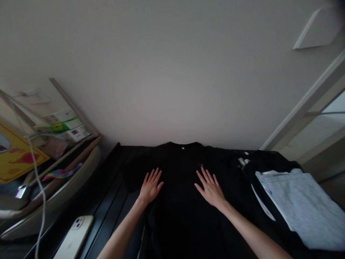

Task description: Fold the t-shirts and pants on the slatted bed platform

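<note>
A black short-sleeved cotton T-shirt [183, 219] lies spread out at the bottom centre of the frame, on a black slatted surface [113, 201], with its round collar [183, 146] toward the white wall and a small pale label showing inside the neck. The left hand [151, 187] and right hand [211, 189] both rest open on the chest, palms down and fingers spread, gripping nothing. So far the shirt is laid flat, and no fold can be made out, though black on black hides the sleeve edges and hem. To the right, a neatly folded pale grey garment [299, 205] sits on a crumpled dark garment [269, 162], which remains bunched. At the lower left, a white-backed smartphone [74, 237] lies near the surface's edge, and a white cable [40, 190] hangs beside it. A yellow printed card [18, 151] and stacked white-and-green boxes [64, 126] fill the upper left.
</note>
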A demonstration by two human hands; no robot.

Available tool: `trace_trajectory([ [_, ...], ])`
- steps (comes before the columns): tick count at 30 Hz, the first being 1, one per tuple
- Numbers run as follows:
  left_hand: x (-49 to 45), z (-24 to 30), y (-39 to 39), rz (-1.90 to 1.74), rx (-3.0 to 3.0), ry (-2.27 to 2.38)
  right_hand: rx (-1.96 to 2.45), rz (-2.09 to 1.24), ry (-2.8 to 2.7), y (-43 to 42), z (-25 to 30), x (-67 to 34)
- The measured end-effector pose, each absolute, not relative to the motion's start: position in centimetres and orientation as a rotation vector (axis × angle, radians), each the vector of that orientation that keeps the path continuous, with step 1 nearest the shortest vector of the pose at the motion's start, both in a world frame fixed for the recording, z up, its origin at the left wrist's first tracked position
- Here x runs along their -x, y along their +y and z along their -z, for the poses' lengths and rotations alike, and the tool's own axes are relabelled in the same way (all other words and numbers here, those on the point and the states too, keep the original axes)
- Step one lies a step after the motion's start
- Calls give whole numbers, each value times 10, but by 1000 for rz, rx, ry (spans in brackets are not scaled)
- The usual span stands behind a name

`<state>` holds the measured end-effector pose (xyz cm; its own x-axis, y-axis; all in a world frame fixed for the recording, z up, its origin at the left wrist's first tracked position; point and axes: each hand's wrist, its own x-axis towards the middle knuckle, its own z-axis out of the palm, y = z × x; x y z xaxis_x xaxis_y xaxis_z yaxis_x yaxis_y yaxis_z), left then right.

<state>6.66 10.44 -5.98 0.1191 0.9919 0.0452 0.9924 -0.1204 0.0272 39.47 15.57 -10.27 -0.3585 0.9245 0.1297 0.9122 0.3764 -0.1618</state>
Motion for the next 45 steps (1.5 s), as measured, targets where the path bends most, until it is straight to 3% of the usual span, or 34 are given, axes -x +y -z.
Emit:
trace_trajectory([
  [9, -17, 38, 57, 1, 2234, -2306, 1600, -122, -2514, 153, 92, -408],
  [13, -42, 19, 49, 69, 2248, -2314, 1665, -28, -2393, 133, 83, -391],
  [19, -114, -16, -9, 279, 2489, -2288, 1312, -195, -2476, 49, 65, -350],
  [23, -132, -17, -70, 46, 2751, -2267, 1233, -339, -2533, -2, 63, -365],
  [30, -93, -6, -118, -209, 2482, -2511, 1200, -528, -2671, -11, 62, -450],
  [37, -35, -14, -117, 234, 2558, -2225, 1166, -534, -2715, 7, 54, -481],
  [41, -7, 3, -121, 236, 2131, -2435, 1189, -464, -2732, 18, 59, -495],
  [45, -23, 23, -118, 558, 2068, -2550, 1308, -311, -2637, -1, 57, -472],
])
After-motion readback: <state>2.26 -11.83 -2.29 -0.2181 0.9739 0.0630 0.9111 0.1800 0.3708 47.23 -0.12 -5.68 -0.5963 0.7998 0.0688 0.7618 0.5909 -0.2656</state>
